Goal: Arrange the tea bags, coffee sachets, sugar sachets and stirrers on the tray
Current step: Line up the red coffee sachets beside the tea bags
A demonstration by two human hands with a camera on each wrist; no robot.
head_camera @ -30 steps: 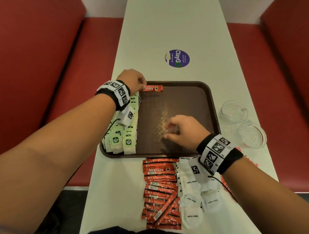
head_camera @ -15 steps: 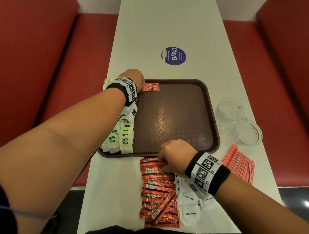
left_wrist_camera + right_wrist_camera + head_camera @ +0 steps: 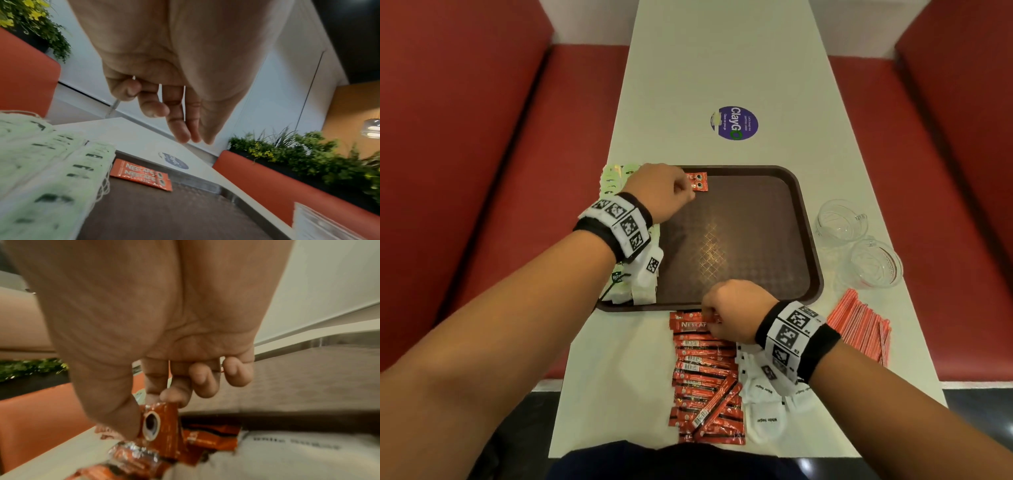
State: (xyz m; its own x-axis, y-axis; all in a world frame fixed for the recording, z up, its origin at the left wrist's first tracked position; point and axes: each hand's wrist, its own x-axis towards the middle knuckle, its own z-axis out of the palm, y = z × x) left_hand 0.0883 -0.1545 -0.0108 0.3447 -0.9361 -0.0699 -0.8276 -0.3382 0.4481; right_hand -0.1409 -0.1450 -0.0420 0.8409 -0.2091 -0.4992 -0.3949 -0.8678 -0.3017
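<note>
Right hand (image 3: 156, 340) — pinching coffee sachet (image 3: 162, 423)

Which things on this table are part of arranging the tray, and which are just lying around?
Part of the job:
tray
tea bags
coffee sachets
sugar sachets
stirrers

Just lying about:
two glass cups
round sticker

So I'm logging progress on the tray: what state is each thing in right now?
Tray: mostly bare.
Tea bags: lined along the tray's left side.
Coffee sachets on tray: two, flat, at the far edge.
Coffee sachet pile: on the table.
Sugar sachets: on the table.
Stirrers: on the table.
Left hand: holds nothing.
Right hand: pinches one coffee sachet.
</note>
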